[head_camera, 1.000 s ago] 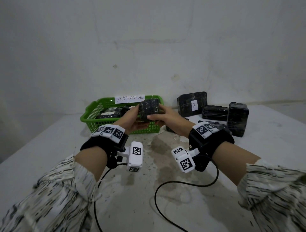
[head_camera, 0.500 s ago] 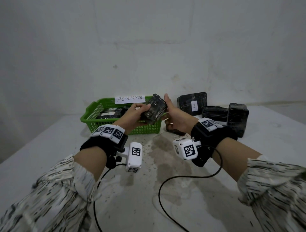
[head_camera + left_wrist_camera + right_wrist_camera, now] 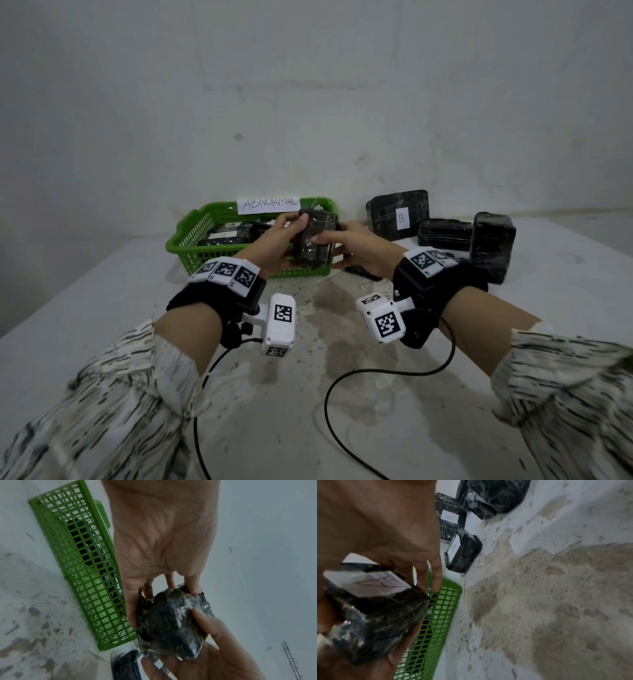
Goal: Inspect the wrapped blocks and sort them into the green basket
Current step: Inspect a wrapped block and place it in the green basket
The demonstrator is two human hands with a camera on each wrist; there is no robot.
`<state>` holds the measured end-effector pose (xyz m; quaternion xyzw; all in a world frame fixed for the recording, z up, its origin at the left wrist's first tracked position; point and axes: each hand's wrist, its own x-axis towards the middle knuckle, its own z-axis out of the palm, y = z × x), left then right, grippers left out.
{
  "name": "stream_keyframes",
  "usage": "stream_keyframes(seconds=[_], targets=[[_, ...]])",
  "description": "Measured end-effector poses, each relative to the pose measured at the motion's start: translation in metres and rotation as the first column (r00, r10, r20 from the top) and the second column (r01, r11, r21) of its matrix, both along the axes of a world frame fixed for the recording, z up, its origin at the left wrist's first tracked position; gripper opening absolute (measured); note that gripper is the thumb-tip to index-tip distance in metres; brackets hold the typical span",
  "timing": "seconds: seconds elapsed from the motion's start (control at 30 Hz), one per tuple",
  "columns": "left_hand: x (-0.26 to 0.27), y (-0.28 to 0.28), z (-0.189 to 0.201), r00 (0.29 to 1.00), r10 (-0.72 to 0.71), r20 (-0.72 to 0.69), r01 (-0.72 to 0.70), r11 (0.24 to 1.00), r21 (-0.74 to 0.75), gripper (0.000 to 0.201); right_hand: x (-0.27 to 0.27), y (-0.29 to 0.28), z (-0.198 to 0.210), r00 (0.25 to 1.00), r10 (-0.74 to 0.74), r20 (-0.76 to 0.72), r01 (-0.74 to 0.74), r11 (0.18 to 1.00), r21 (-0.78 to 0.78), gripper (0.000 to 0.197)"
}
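Both hands hold one block (image 3: 313, 240) just in front of the basket (image 3: 191, 233), above its near wall. Left hand (image 3: 274, 240) has its grip curled round the block's left side; right hand (image 3: 356, 248) pinches the right side, thumb on the near face. A white label (image 3: 368, 582) on the far face reads "A", I think. To inspect well, turn it slowly and keep both grips firm, because the wrap looks slippery. Right of the grip, other blocks (image 3: 445, 229) wait on the stained surface (image 3: 342, 394), against a bare wall (image 3: 308, 85).

A stained pale table (image 3: 102, 308) meets a scuffed whitish wall (image 3: 308, 85).
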<state>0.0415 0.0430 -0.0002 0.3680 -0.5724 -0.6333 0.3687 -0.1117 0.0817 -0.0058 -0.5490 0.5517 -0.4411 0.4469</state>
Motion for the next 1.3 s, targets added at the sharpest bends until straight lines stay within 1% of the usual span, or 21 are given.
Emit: stream_keyframes(seconds=[0.03,0.13,0.27,0.37,0.43,0.47,0.5,0.57,0.6,0.63,0.7,0.73,0.8,0.83,0.93,1.0,1.07,1.13,1.2,1.23,1.3], targets=[[0.001,0.000,-0.001,1.000,-0.013,-0.009,0.013,1.000,0.000,0.037,0.000,0.001,0.000,1.000,-0.006,-0.001,0.006,1.000,-0.013,0.025],[0.002,0.002,-0.005,0.998,-0.049,-0.037,0.049,0.999,0.000,0.034,0.001,-0.001,-0.001,0.999,-0.034,-0.010,0.034,0.999,-0.041,0.036],[0.004,0.000,-0.007,0.995,-0.030,-0.097,0.030,1.000,-0.004,0.037,0.003,0.001,-0.001,0.995,-0.013,-0.102,0.010,1.000,-0.025,0.046],[0.005,-0.002,-0.007,0.994,0.016,-0.112,-0.017,1.000,-0.003,0.036,0.005,-0.002,-0.001,0.993,-0.008,-0.117,0.001,0.998,-0.060,0.064],[0.004,-0.003,-0.006,0.994,0.091,-0.067,-0.095,0.993,-0.064,0.031,0.010,-0.006,-0.001,0.985,-0.068,-0.160,0.052,0.993,-0.105,0.088],[0.004,-0.005,-0.005,0.989,0.147,-0.020,-0.149,0.980,-0.135,0.029,0.013,-0.008,-0.002,0.966,-0.112,-0.231,0.081,0.987,-0.141,0.104],[0.005,-0.007,-0.005,0.981,0.195,0.020,-0.187,0.961,-0.204,0.028,0.014,-0.010,-0.003,0.928,-0.154,-0.338,0.094,0.978,-0.188,0.114],[0.006,-0.009,-0.001,0.975,0.220,0.031,-0.206,0.948,-0.243,0.024,0.014,-0.011,-0.001,0.769,-0.232,-0.595,0.085,0.960,-0.265,0.112],[0.006,-0.009,0.000,0.978,0.206,0.016,-0.197,0.956,-0.218,0.024,0.013,-0.011,-0.001,0.691,-0.268,-0.671,0.071,0.950,-0.305,0.109],[0.007,-0.009,0.001,0.982,0.186,0.003,-0.182,0.964,-0.194,0.024,0.012,-0.010,0.001,0.641,-0.291,-0.710,0.040,0.937,-0.348,0.107],[0.008,-0.008,0.001,0.989,0.150,-0.009,-0.149,0.972,-0.180,0.026,0.013,-0.013,0.003,0.613,-0.290,-0.735,-0.008,0.928,-0.372,0.104],[0.009,-0.009,0.000,0.988,0.153,-0.025,-0.155,0.971,-0.183,0.026,0.012,-0.014,0.003,0.618,-0.272,-0.738,-0.025,0.931,-0.364,0.102],[0.010,-0.013,-0.001,0.979,0.196,-0.056,-0.203,0.964,-0.170,0.022,0.016,-0.015,0.005,0.680,-0.229,-0.697,-0.044,0.936,-0.350,0.100],[0.011,-0.015,-0.001,0.973,0.219,-0.067,-0.228,0.959,-0.167,0.021,0.017,-0.015,0.006,0.735,-0.213,-0.644,-0.037,0.935,-0.352,0.099],[0.017,-0.021,0.002,0.968,0.251,-0.021,-0.249,0.938,-0.241,0.026,0.023,-0.023,0.008,0.911,-0.162,-0.379,0.036,0.947,-0.318,0.093],[0.020,-0.021,0.008,0.977,0.214,0.015,-0.200,0.936,-0.290,0.025,0.025,-0.028,0.012,0.974,-0.098,-0.202,0.036,0.957,-0.288,0.086],[0.020,-0.020,0.013,0.983,0.184,0.012,-0.171,0.936,-0.307,0.025,0.025,-0.028,0.017,0.992,0.000,-0.128,-0.033,0.967,-0.254,0.071],[0.021,-0.020,0.018,0.979,0.201,-0.022,-0.197,0.928,-0.317,0.019,0.028,-0.027,0.023,0.997,0.042,-0.069,-0.057,0.973,-0.223,0.050],[0.023,-0.023,0.020,0.969,0.239,-0.056,-0.245,0.924,-0.295,0.015,0.033,-0.030,0.027,0.999,-0.023,0.022,0.027,0.977,-0.212,0.032],[0.026,-0.028,0.020,0.963,0.268,-0.039,-0.268,0.918,-0.291,0.020,0.035,-0.034,0.029,0.993,-0.082,0.081,0.098,0.974,-0.205,0.026],[0.038,-0.039,0.018,0.918,0.387,0.087,-0.335,0.873,-0.354,0.032,0.037,-0.047,0.028,0.954,-0.213,0.210,0.249,0.955,-0.163,0.015]])
